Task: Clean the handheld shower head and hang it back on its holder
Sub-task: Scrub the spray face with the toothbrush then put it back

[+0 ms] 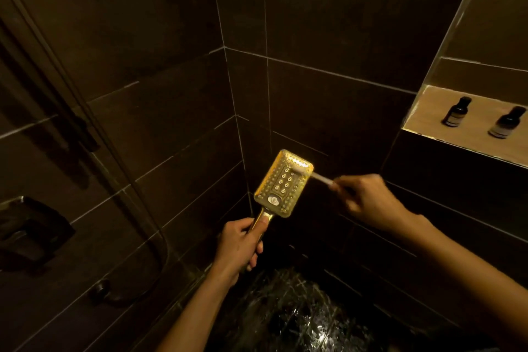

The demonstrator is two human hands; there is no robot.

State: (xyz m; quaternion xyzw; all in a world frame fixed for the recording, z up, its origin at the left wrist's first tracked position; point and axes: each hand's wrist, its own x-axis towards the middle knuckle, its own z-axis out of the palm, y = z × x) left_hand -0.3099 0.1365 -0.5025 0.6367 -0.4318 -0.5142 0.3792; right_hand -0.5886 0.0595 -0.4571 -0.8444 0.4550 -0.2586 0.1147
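1. Dark tiled walls (314, 23) with pale grout lines meet in a corner behind everything else.
2. The floor (300, 317) below is dark and glistens with wet reflections.
3. A hose (137, 194) curves down the left wall to a round fitting (100, 290) low on the tiles.
4. A lit shelf (428, 111), recessed in the right wall, carries two small dark bottles (456, 111) standing side by side, a little apart.
5. The shower head (283, 183), gold and rectangular, is held up in front of the corner, well away from the wall on either side, its nozzle face turned toward the camera and its handle pointing down.
6. The left hand (237, 246) is wrapped round the handle, thumb lying up along it just below the head.
7. The right hand (368, 200), blurred, pinches the end of a small white brush (321, 178) between its fingers.
8. The brush reaches leftward, and its tip rests on the upper right part of the nozzle face.
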